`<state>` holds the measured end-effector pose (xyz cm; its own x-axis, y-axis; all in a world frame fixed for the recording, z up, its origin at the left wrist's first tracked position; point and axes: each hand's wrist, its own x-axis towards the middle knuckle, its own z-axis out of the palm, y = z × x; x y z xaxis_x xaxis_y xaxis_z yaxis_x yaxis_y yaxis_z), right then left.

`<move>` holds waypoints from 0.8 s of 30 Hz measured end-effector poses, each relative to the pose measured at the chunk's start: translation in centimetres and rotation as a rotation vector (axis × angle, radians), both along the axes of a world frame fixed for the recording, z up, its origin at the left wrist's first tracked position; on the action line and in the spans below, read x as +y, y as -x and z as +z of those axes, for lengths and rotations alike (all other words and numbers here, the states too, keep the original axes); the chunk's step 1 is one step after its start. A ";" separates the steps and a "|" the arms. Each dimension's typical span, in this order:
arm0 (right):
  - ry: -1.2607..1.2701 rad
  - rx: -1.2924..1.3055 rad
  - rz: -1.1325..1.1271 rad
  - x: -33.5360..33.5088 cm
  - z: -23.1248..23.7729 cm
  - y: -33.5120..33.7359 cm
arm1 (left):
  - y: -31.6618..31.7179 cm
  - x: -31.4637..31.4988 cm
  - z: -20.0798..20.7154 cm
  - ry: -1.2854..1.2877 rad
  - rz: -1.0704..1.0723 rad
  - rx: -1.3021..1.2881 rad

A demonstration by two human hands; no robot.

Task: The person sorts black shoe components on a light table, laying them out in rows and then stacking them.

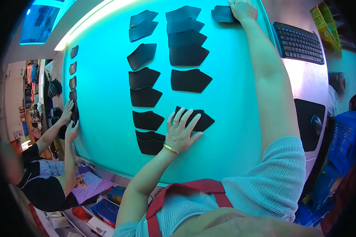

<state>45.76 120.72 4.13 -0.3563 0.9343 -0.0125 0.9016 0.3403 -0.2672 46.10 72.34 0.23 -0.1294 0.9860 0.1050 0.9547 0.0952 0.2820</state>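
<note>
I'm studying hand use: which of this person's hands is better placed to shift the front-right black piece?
Probably the left hand: its fingers lie over that black piece, while the right hand is at the far side of the table, by another dark piece.

The left hand (182,132) is resting palm down near the centre of the frame, its fingers (194,123) spreading and pointing upward, its thumb (196,136) angling out to the right. The left forearm (152,170) is slanting down toward lower centre, the elbow bending. The right arm (271,87) is stretching almost straight up the right side; the right hand (246,10) is sitting at the top edge, partly cut off.
</note>
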 end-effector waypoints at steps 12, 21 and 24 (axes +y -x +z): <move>-0.285 0.052 0.543 -21.9 -6.0 -15.1 | 0.4 0.3 -0.7 -0.081 0.003 -0.002; -0.003 -0.069 0.507 -42.2 -1.4 -29.4 | 0.2 -0.1 -2.4 -0.182 -0.006 0.061; 0.032 -0.135 0.615 -44.2 -2.0 -31.5 | -0.4 -1.9 -2.2 -0.100 0.087 0.063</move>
<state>77.28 76.49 2.12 -0.8214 0.5578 -0.1195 0.5704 0.8006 -0.1837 46.55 70.49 -1.99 -0.2042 0.9556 0.2127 0.9601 0.1530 0.2342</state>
